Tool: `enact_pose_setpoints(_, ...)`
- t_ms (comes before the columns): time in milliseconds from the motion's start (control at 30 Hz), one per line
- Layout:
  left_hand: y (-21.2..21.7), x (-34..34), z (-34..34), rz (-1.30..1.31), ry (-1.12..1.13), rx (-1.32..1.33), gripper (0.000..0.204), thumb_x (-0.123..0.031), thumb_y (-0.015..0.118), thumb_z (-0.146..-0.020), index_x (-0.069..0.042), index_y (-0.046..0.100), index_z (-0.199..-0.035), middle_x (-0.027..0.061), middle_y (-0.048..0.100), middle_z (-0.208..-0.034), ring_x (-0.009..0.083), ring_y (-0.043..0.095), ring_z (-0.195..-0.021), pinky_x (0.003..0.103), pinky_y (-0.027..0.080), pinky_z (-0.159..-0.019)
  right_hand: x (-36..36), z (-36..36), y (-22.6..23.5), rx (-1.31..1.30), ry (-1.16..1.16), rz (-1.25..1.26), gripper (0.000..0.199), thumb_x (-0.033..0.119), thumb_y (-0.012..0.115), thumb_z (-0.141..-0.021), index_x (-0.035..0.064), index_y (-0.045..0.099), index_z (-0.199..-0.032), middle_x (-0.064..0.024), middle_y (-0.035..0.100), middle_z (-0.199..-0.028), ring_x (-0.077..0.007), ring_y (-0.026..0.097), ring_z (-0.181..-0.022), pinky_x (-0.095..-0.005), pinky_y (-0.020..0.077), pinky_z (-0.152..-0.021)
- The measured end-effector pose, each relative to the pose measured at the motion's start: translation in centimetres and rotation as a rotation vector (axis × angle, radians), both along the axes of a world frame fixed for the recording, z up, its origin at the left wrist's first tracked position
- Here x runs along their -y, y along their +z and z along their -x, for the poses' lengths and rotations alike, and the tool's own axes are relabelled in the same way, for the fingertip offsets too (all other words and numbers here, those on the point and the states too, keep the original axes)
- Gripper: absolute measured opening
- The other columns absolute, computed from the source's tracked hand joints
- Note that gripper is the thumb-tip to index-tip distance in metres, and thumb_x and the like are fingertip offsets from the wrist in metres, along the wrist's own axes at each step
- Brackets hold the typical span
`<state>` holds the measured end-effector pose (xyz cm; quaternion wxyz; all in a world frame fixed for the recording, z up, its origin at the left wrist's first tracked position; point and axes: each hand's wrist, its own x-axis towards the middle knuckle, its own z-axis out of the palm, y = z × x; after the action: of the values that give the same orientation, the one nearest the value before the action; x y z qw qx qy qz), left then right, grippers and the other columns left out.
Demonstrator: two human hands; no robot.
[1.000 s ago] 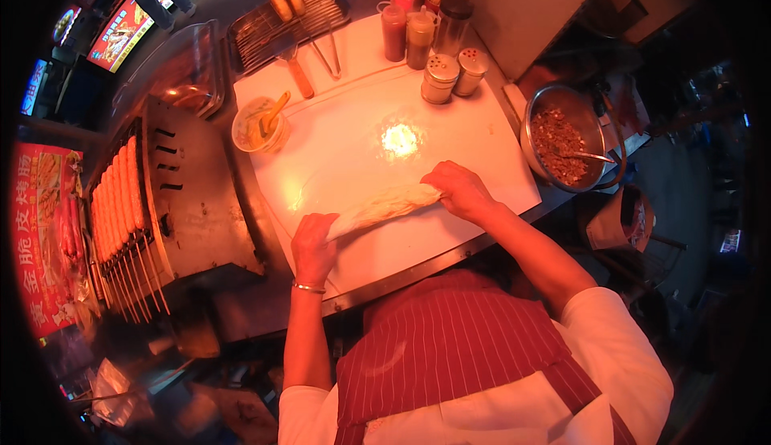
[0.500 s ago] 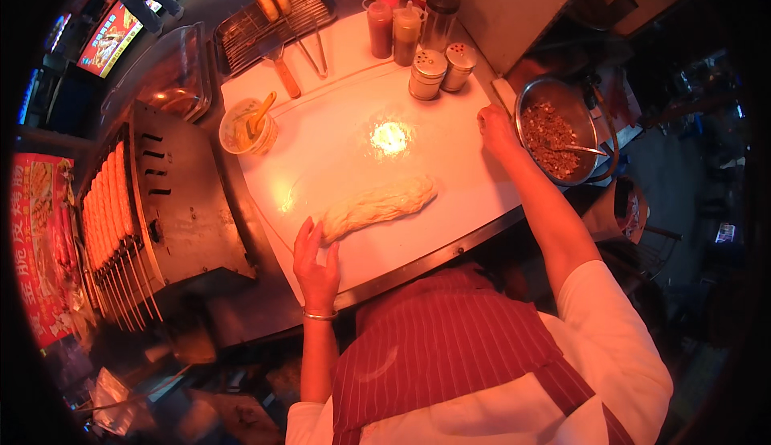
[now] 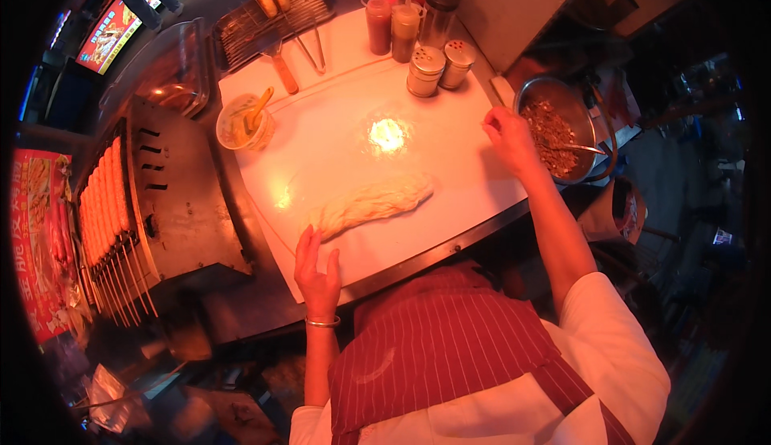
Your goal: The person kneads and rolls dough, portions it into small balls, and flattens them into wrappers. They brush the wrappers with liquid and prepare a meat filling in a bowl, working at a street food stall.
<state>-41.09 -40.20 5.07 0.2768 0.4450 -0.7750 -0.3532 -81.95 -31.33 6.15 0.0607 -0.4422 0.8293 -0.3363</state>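
A long, pale strip of dough (image 3: pixel 373 206) lies slantwise on the white board (image 3: pixel 450 232), its surface folded and wrinkled. At its left end is my left hand (image 3: pixel 318 275), thumb and fingers apart, fingertips at or touching the dough. A metal bangle circles that wrist. My right hand (image 3: pixel 512 138) hovers over the board's right side, beside a metal bowl (image 3: pixel 524 95) of chopped filling (image 3: pixel 550 128). Its fingers are curled in toward the thumb; whatever they may hold is too small to make out.
Sauce bottles (image 3: pixel 391 29) and shaker jars (image 3: pixel 426 71) stand at the back right. A tub with a yellow spoon (image 3: pixel 233 136) sits on the left edge; behind it lie an orange-handled scraper (image 3: pixel 285 74) and tongs (image 3: pixel 309 47). Skewered sausages (image 3: pixel 104 196) rest on a metal grill (image 3: pixel 185 196).
My right hand has come off the board's right edge and shifted slightly right and nearer, its fingers curled. My left hand stays at the dough's end, barely moved.
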Motion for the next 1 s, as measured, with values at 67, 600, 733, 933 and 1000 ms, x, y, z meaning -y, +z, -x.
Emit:
enact_pose_setpoints(67, 0.2, -0.1, 0.3, -0.006, 0.003, -0.008, 0.043, -0.001, 0.069, -0.08, 0.001, 0.062, -0.122, 0.0197, 0.057, -0.132, 0.0337, 0.055, -0.123, 0.039, 0.044, -0.102, -2.2, 0.2, 3.3, -0.056, -0.084, 0.082, 0.01, -0.001, 0.068, -0.08, -0.0015, 0.059, -0.083, -0.0148, 0.062, -0.079, -0.0262, 0.063, -0.072, -0.035, 0.0503, -0.066)
enact_pose_setpoints(600, 0.7, -0.3, 3.1, -0.002, -0.101, -0.075, 0.039, 0.0, 0.067, -0.081, 0.001, 0.063, -0.12, 0.0181, 0.058, -0.131, 0.0324, 0.057, -0.12, 0.038, 0.046, -0.1, -8.4, 6.3, 4.6, -0.085, -0.374, -0.268, 0.011, 0.011, 0.074, -0.08, 0.0034, 0.067, -0.084, -0.0148, 0.067, -0.076, -0.03, 0.067, -0.076, -0.0395, 0.0514, -0.066)
enact_pose_setpoints(733, 1.1, -0.5, 3.2, 0.031, -0.116, -0.053, 0.038, -0.001, 0.067, -0.082, 0.002, 0.063, -0.12, 0.0181, 0.057, -0.131, 0.0321, 0.057, -0.12, 0.038, 0.046, -0.1, -8.5, 5.9, 4.3, -0.153, -0.376, -0.136, 0.017, 0.014, 0.077, -0.078, 0.0036, 0.064, -0.081, -0.0113, 0.065, -0.072, -0.0269, 0.065, -0.07, -0.0378, 0.0506, -0.064)
enact_pose_setpoints(933, 1.5, -0.5, 3.9, 0.066, -0.144, -0.046, 0.04, -0.001, 0.068, -0.08, 0.002, 0.063, -0.119, 0.0178, 0.057, -0.131, 0.0321, 0.058, -0.118, 0.038, 0.047, -0.099, -9.3, 7.0, 2.6, -0.132, -0.296, -0.116, 0.012, 0.008, 0.073, -0.079, 0.0062, 0.07, -0.09, -0.0105, 0.065, -0.073, -0.0253, 0.063, -0.066, -0.0347, 0.0512, -0.064)
enact_pose_setpoints(1000, 1.4, -0.6, 4.0, 0.055, -0.143, -0.059, 0.04, -0.001, 0.069, -0.08, 0.002, 0.063, -0.119, 0.0182, 0.058, -0.13, 0.0323, 0.058, -0.118, 0.039, 0.046, -0.099, -9.9, 7.4, 2.9, -0.169, -0.308, -0.064, 0.014, 0.008, 0.072, -0.08, 0.0056, 0.07, -0.094, -0.0103, 0.066, -0.075, -0.023, 0.063, -0.066, -0.0328, 0.0512, -0.064)
